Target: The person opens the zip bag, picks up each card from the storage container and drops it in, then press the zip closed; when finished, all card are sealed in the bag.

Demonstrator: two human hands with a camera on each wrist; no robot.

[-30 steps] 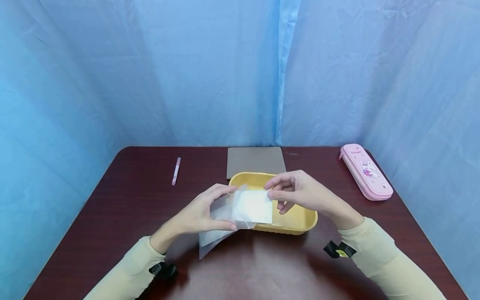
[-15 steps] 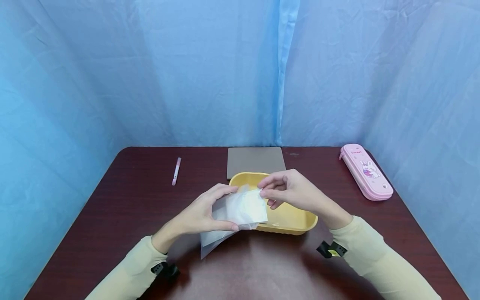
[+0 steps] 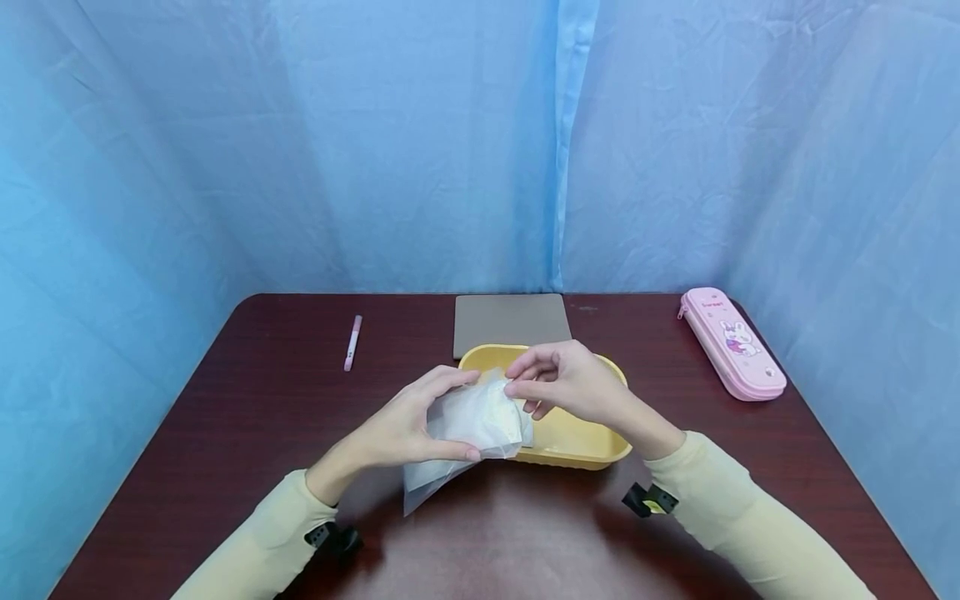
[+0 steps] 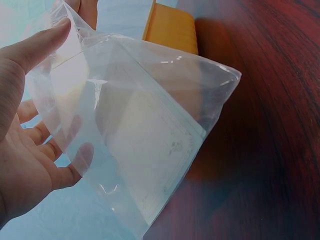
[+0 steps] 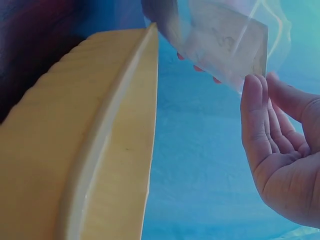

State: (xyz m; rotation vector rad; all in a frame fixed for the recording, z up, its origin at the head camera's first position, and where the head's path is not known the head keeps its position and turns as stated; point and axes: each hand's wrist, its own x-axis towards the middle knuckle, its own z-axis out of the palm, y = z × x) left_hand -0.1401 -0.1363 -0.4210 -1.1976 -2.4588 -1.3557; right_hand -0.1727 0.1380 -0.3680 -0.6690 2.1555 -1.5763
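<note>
My left hand [image 3: 397,425] grips a clear plastic bag [image 4: 210,80] near its mouth, thumb on the near side and fingers behind. Inside it lies a stack of thin, pale square cards [image 4: 155,145], slanting toward the lower corner. Between thumb and fingertips my right hand [image 3: 581,383] pinches the corner of a white square card [image 5: 225,37], most of which is within the bag's mouth. Both hands are over the left part of a yellow plastic basket [image 3: 581,442]. In the right wrist view the bag's film overlaps the card.
Behind the basket lies a flat grey rectangular board [image 3: 510,321]. A pink-and-white pen [image 3: 352,343] rests at the left of the dark red table [image 3: 247,400]. At the far right is a pink pencil case [image 3: 731,343] with a rabbit print. Blue curtains [image 3: 420,150] enclose the table.
My right hand has moved left, pushing the white card deeper into the bag. The left hand has stayed nearly in place, still holding the bag.
</note>
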